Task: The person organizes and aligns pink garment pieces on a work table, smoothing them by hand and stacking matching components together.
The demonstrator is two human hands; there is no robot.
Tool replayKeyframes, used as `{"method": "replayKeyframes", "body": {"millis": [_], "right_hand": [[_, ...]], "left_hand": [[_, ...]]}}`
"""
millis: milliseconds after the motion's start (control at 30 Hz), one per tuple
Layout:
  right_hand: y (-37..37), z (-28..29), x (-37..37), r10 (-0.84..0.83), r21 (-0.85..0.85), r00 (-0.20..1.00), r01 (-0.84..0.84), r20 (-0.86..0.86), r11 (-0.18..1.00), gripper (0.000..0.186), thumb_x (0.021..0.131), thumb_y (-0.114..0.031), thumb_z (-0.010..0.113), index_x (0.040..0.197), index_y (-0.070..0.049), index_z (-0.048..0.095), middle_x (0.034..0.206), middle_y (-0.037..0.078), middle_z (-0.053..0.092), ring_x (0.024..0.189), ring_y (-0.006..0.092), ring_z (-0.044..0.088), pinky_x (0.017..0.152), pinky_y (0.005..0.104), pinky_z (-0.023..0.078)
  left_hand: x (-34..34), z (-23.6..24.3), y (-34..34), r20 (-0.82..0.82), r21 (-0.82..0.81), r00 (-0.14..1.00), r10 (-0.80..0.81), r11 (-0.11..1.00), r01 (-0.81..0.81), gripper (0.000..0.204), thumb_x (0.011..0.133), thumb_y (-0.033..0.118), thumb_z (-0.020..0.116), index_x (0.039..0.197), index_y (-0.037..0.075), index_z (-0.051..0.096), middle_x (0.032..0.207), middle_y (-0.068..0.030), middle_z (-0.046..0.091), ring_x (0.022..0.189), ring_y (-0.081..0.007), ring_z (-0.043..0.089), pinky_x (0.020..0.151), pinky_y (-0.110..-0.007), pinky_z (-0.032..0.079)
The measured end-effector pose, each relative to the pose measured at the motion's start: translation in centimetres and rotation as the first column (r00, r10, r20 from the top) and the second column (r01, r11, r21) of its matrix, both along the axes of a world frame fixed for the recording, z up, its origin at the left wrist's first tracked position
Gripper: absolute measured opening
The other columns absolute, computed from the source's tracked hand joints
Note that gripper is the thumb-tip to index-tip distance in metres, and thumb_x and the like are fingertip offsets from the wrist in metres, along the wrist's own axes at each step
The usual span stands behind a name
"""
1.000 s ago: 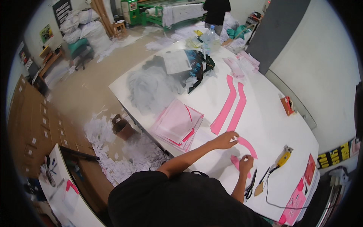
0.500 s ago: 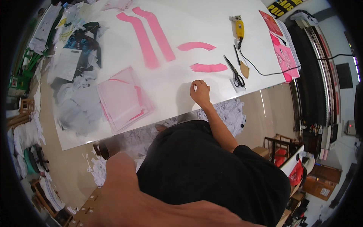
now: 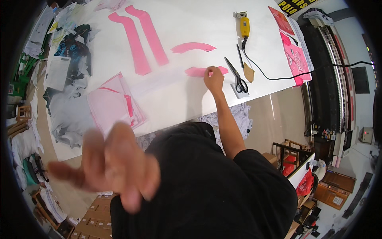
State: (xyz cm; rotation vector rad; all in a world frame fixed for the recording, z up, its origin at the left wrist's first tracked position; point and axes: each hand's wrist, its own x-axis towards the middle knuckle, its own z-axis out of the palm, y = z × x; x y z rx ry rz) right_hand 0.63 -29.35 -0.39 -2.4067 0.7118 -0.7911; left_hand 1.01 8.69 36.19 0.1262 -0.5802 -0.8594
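My right hand (image 3: pixel 214 81) reaches over the white table, fingers pinched together on a short curved pink fabric piece (image 3: pixel 195 72). A second curved pink piece (image 3: pixel 193 47) lies just beyond it. My left hand (image 3: pixel 119 163) is raised close to the camera at the lower left, blurred, with its fingers apart and nothing visible in it. Two long pink strips (image 3: pixel 135 47) lie side by side farther left. Near the front edge rests a stack of pale pink sheets (image 3: pixel 111 101), partly behind my left hand.
Black scissors (image 3: pixel 237 77), a brown card-like piece (image 3: pixel 248 73) and a yellow corded electric tool (image 3: pixel 244 28) lie to the right. Its black cord crosses the table's right edge. Crumpled grey-white material (image 3: pixel 73 119) covers the left end. Cardboard boxes (image 3: pixel 93 217) stand below left.
My right hand has moved away from me onto the nearer curved pink piece. My left hand has come up, its fingers now showing over the table's front edge. The view has shifted slightly.
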Motion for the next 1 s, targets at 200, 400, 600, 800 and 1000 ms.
{"method": "replayKeyframes", "body": {"millis": [200,400,600,800,1000], "right_hand": [[-10.2,-0.1,2.9,-0.112,-0.04,0.96,0.105,-0.258,0.994,0.023,0.093,-0.024,0.067,0.112,-0.013,0.07,0.105,0.008,0.07,0.103,0.0295,0.068,0.088,0.0541,0.048],[-14.7,-0.1,7.3,0.054,-0.036,0.922,-0.073,-0.383,0.997,0.035,0.093,-0.03,0.071,0.124,-0.016,0.069,0.119,0.009,0.066,0.12,0.0315,0.06,0.097,0.0586,0.043],[-16.9,0.4,8.2,0.219,0.077,0.876,-0.205,-0.429,0.976,0.029,0.093,-0.028,0.074,0.119,-0.016,0.072,0.117,0.007,0.066,0.114,0.0294,0.061,0.096,0.0545,0.041],[-18.1,0.4,8.2,0.293,0.116,0.883,-0.27,-0.366,0.956,0.023,0.094,-0.022,0.072,0.116,-0.015,0.073,0.113,0.007,0.068,0.111,0.0286,0.062,0.093,0.052,0.041],[-18.2,0.6,7.8,0.327,0.111,0.905,-0.308,-0.272,0.945,0.021,0.093,-0.019,0.071,0.112,-0.014,0.075,0.11,0.006,0.068,0.109,0.0268,0.061,0.094,0.0473,0.039]], "left_hand": [[3.8,-10.9,-3.2,-0.26,0.455,0.921,0.289,0.878,-0.147,0.049,0.109,0.041,0.044,0.136,0.002,0.057,0.137,-0.0161,0.057,0.108,-0.0238,0.054,0.097,-0.042,0.046],[2.6,-24.1,-5.0,0.095,0.891,0.772,0.628,0.292,-0.347,0.039,0.107,0.029,0.051,0.134,0.001,0.059,0.141,-0.0118,0.059,0.116,-0.0227,0.058,0.101,-0.038,0.047],[-1.2,-32.3,-4.9,0.075,0.987,0.722,0.688,0.054,-0.153,0.034,0.105,0.025,0.056,0.13,0.003,0.061,0.13,-0.0095,0.064,0.117,-0.0237,0.063,0.096,-0.035,0.049],[-1.7,-31.8,-7.6,0.154,0.988,0.738,0.657,-0.119,-0.1,0.029,0.102,0.022,0.064,0.121,0.0,0.065,0.118,-0.0092,0.068,0.105,-0.021,0.067,0.089,-0.033,0.052],[-1.6,-34.1,-8.5,0.548,0.787,0.796,0.257,-0.481,-0.386,0.025,0.101,0.022,0.066,0.113,0.0,0.067,0.1,-0.0096,0.071,0.09,-0.0201,0.069,0.08,-0.033,0.054]]}}
